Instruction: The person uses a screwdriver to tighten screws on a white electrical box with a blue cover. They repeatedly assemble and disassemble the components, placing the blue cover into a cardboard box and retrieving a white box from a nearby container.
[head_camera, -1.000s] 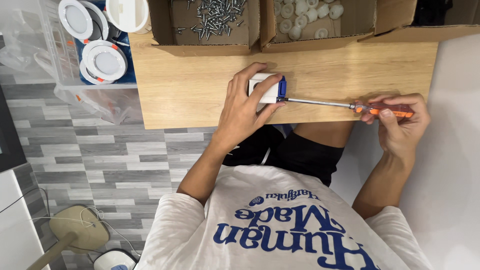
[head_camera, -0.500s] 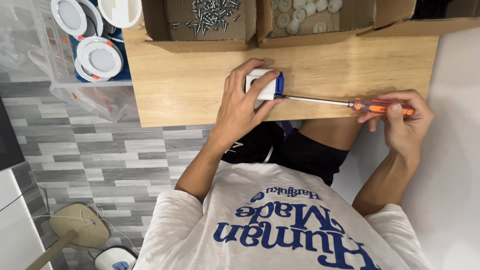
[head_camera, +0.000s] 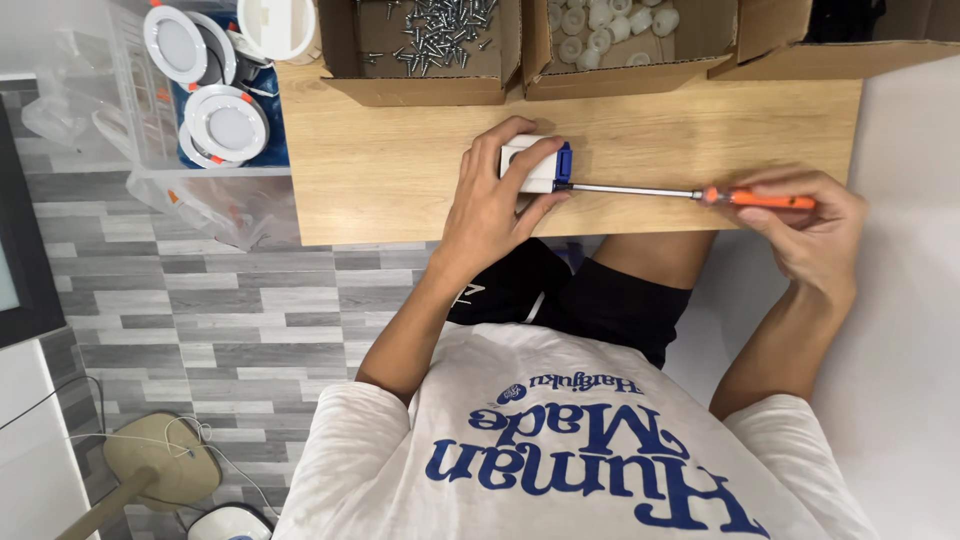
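My left hand grips a small white box with a blue end and presses it onto the wooden table. My right hand is closed on the orange handle of a long screwdriver. The metal shaft lies level over the table, and its tip meets the blue end of the box. My fingers cover most of the handle.
At the table's far edge stand an open cardboard box of loose screws and another with several white round parts. A clear bin of round white ceiling lights sits left of the table. My knees are below the table's near edge.
Both hands keep their grip and the screwdriver tip stays at the blue end. Only the view has shifted slightly.
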